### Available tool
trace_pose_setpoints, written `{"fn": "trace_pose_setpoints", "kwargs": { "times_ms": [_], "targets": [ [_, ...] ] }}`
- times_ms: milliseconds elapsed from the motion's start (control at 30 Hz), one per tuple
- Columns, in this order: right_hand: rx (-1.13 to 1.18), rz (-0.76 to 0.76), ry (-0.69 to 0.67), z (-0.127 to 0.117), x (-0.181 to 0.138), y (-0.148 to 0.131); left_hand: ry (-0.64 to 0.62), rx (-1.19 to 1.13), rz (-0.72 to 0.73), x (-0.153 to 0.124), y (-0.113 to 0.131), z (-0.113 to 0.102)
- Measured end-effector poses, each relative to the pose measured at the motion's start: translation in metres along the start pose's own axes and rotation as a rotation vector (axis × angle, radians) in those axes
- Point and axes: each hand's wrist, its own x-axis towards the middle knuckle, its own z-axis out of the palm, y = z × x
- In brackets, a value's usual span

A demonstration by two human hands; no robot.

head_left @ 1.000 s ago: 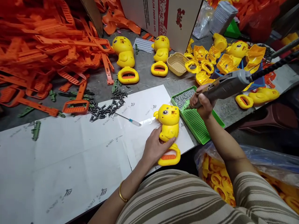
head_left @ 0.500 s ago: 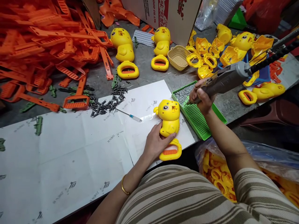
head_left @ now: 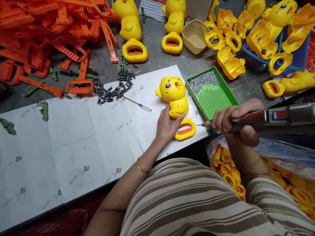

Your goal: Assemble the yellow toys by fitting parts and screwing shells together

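A yellow duck toy (head_left: 173, 93) with a ring-shaped handle lies on the white sheet (head_left: 98, 141) at the table's front edge. My left hand (head_left: 167, 124) grips its lower body, thumb across the neck of the handle. An electric screwdriver (head_left: 278, 119) is wrapped in my right hand (head_left: 237, 121). Its thin bit points left and ends just beside the handle ring; whether a screw sits on the tip is too small to tell. Behind it, a green perforated tray (head_left: 214, 98) holds a heap of small screws (head_left: 205, 82).
Orange plastic parts (head_left: 36, 42) are piled at the left. Black springs (head_left: 110, 91) and a small screwdriver (head_left: 141, 105) lie on the sheet. Further back stand more duck toys (head_left: 130, 26), a beige basket (head_left: 194, 36) and yellow shells (head_left: 230, 60). A bag of yellow parts (head_left: 228, 170) is below the edge.
My right hand has brought the electric screwdriver from above the screw tray down toward me, its bit now beside the handle ring. My left hand keeps its hold; the view has tilted downward.
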Motion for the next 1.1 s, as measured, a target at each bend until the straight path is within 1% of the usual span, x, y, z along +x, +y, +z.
{"fn": "trace_pose_setpoints", "kwargs": {
  "times_ms": [67, 133, 333, 533, 667, 767, 900, 1033, 1100],
  "targets": [
    [0.005, 0.013, -0.017, -0.001, -0.009, 0.003, 0.004, -0.002, 0.006, 0.0, -0.001, 0.001],
    [0.009, 0.004, -0.007, -0.004, -0.013, 0.008, 0.012, -0.002, 0.01, 0.0, -0.002, 0.001],
    [-0.038, 0.057, 0.043, -0.003, -0.012, 0.015, 0.009, -0.008, 0.022, -0.001, -0.002, 0.001],
    [-0.062, 0.111, 0.108, 0.002, -0.013, 0.025, -0.001, -0.019, -0.002, -0.002, -0.001, 0.001],
    [-0.108, 0.144, 0.132, 0.004, -0.011, 0.027, -0.002, -0.014, 0.002, -0.002, 0.0, 0.001],
    [-0.092, 0.161, 0.086, 0.005, -0.01, 0.026, 0.006, -0.016, 0.011, -0.002, -0.001, 0.002],
    [-0.007, 0.118, 0.019, 0.004, -0.008, 0.028, 0.011, -0.023, 0.017, -0.002, -0.002, 0.003],
    [0.021, 0.173, -0.045, 0.005, -0.008, 0.032, 0.013, -0.051, 0.026, -0.001, -0.003, 0.003],
    [0.051, 0.169, -0.088, 0.005, -0.008, 0.034, 0.011, -0.054, 0.009, -0.002, -0.002, 0.003]
  ]
}}
